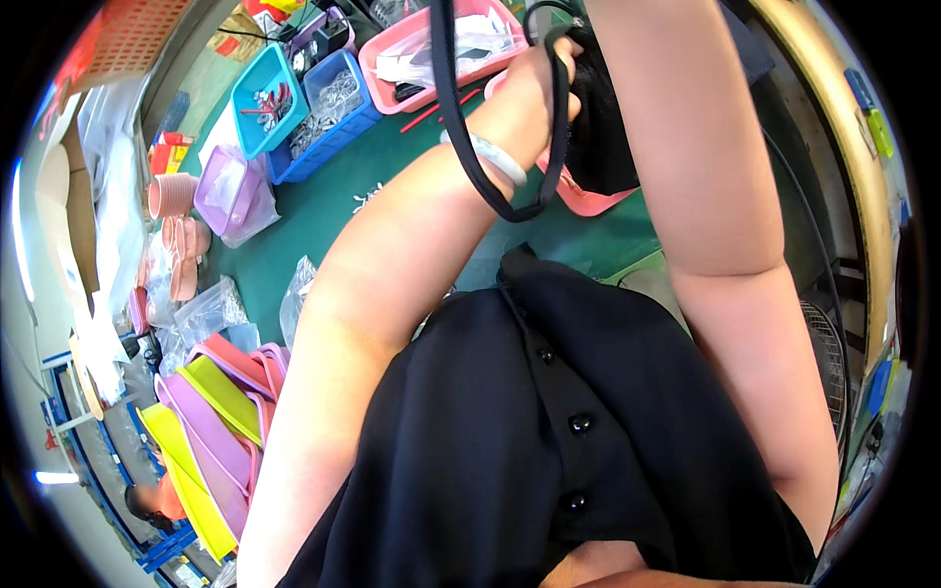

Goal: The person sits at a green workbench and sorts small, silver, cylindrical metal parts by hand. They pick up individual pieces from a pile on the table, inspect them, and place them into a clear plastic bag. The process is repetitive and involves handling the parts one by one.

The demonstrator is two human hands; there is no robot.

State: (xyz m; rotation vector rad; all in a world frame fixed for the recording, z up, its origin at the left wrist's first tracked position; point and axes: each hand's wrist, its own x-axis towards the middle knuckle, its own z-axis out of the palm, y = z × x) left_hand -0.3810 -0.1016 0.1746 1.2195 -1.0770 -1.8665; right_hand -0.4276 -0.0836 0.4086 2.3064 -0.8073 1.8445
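Note:
My left hand (556, 83), with a pale band (495, 160) round its wrist, reaches to the top middle. Its fingers are bent against the edge of a black, soft-looking thing (601, 127), whose kind I cannot make out. A long black strap (459, 127) hangs in a loop in front of the left wrist and runs up out of the picture. Below the black thing the rim of a pink tray (593, 203) shows. My right forearm (676, 118) passes the black thing on the right. The right hand lies beyond the top edge, out of sight.
On the green table (274, 230) stand a turquoise basket (243, 116), a blue bin (333, 137) of small bagged parts and a pink basket (377, 64). Stacked coloured trays (211, 431) are at lower left. A black cable (809, 196) hangs at right; a person (169, 498) is at far left.

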